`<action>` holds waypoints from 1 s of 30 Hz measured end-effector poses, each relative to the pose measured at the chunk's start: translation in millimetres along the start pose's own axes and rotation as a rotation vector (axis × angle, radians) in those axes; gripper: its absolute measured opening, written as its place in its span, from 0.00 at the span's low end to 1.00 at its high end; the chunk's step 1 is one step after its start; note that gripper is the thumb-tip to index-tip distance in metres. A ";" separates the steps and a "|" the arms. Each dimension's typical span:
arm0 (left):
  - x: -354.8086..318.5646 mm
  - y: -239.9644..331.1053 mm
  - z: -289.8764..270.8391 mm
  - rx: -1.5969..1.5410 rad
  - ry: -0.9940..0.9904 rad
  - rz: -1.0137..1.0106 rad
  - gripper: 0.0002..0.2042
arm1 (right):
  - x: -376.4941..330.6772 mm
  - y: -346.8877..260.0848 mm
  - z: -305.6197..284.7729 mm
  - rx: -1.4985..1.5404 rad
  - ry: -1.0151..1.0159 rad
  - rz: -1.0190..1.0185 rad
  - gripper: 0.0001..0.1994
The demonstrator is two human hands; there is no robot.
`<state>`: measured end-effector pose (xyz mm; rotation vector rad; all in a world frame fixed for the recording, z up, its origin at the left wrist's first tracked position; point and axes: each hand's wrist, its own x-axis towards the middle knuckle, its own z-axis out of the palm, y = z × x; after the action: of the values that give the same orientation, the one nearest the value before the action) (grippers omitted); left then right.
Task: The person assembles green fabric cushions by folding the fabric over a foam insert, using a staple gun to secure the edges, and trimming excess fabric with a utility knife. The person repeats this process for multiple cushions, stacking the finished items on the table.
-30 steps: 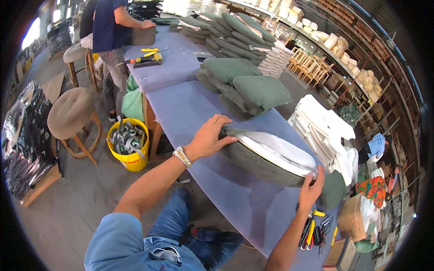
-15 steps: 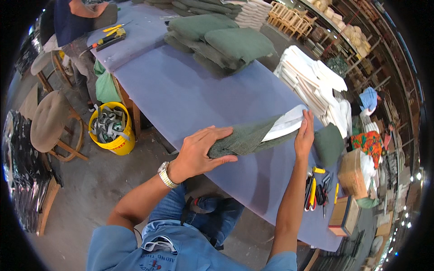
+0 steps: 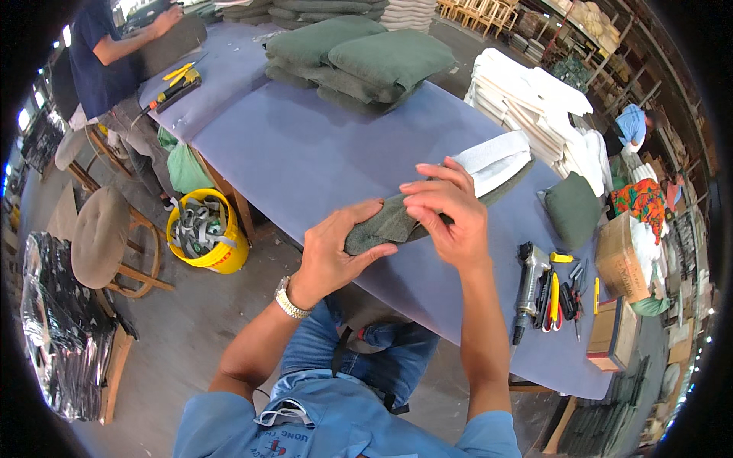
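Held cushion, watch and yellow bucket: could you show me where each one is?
Held cushion (image 3: 500,164), head view: on its exposed white part.
Watch (image 3: 291,302), head view: on its metal band.
Yellow bucket (image 3: 236,249), head view: on its outer wall.

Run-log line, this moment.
left hand: grips left end of green cover | right hand: over its middle, contact unclear | white padding: exposed, right end | green cushions: stacked on table

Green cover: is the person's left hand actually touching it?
Touching. The head view shows the left hand holding the green cover at its left end, which sits between thumb and fingers with no gap.
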<state>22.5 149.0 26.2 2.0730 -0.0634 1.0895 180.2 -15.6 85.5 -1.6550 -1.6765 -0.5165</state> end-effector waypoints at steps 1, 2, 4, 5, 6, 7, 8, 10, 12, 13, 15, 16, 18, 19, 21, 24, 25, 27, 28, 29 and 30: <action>0.5 -1.5 0.7 -0.013 0.002 0.007 0.29 | 1.2 3.1 2.8 0.053 0.008 0.034 0.16; -0.1 -4.9 1.0 -0.019 0.012 0.009 0.29 | 5.2 2.3 4.6 0.102 -0.009 0.062 0.16; -0.7 -8.6 -2.1 -0.029 0.012 -0.003 0.29 | 14.0 -6.9 1.2 0.187 -0.061 0.122 0.17; -1.4 -9.1 -2.0 -0.042 0.000 -0.016 0.29 | 17.2 -12.3 -3.3 0.215 -0.100 0.157 0.18; -1.5 -9.5 -2.2 -0.055 -0.011 -0.029 0.29 | 17.7 -11.8 -4.6 0.232 -0.105 0.171 0.18; -0.6 -9.3 -2.6 -0.044 -0.008 -0.014 0.29 | 17.4 -10.0 -6.4 0.249 -0.110 0.184 0.18; -1.7 -7.5 -1.0 -0.040 -0.002 -0.005 0.29 | 15.7 -9.4 -8.1 0.265 -0.123 0.202 0.18; -3.4 -7.7 0.7 -0.033 0.009 0.009 0.29 | 15.4 -8.9 -8.4 0.254 -0.159 0.183 0.18; -6.3 -9.9 1.7 -0.032 0.021 0.013 0.30 | 14.4 -9.2 -6.1 0.240 -0.160 0.164 0.16; -7.6 -9.6 2.0 -0.036 0.020 0.010 0.30 | 14.3 -10.1 -3.4 0.231 -0.140 0.154 0.14; -6.5 -8.4 0.9 -0.036 0.017 0.012 0.31 | 17.2 -12.8 3.6 0.193 -0.107 0.171 0.10; -6.7 -7.7 0.0 -0.046 0.013 0.003 0.31 | 18.8 -15.9 7.8 0.162 -0.098 0.202 0.07; -6.2 -5.8 -2.9 -0.061 0.000 -0.008 0.30 | 21.8 -18.9 13.2 0.126 -0.088 0.251 0.04; -5.9 -4.2 -5.6 -0.094 -0.026 -0.033 0.29 | 23.4 -20.0 14.1 0.116 -0.092 0.271 0.04; -2.1 2.5 -11.4 -0.163 -0.091 -0.072 0.27 | 24.2 -20.3 12.4 0.103 -0.087 0.287 0.05; 7.0 10.5 -22.9 -0.178 -0.286 -0.158 0.22 | 14.2 -16.4 7.0 0.092 -0.043 0.269 0.06; 16.3 18.0 -28.0 -0.118 -0.395 -0.202 0.21 | 6.5 -10.5 10.4 0.086 -0.018 0.256 0.07; 36.7 26.5 -30.1 -0.063 -0.511 -0.197 0.18 | 1.5 -5.7 19.9 0.145 0.044 0.243 0.09; 43.7 27.3 -29.9 -0.032 -0.506 -0.167 0.16 | 2.7 -3.2 24.9 0.128 0.029 0.244 0.10; 55.1 32.2 -33.0 0.046 -0.601 -0.168 0.14 | 2.6 -2.2 27.0 0.121 0.049 0.239 0.10; 61.7 35.5 -35.1 0.153 -0.675 -0.169 0.13 | 1.0 -2.1 25.4 0.134 0.068 0.212 0.10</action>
<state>24.3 165.4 103.8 2.4497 -0.1365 0.2664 173.0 3.1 69.7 -1.6737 -1.4344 -0.3453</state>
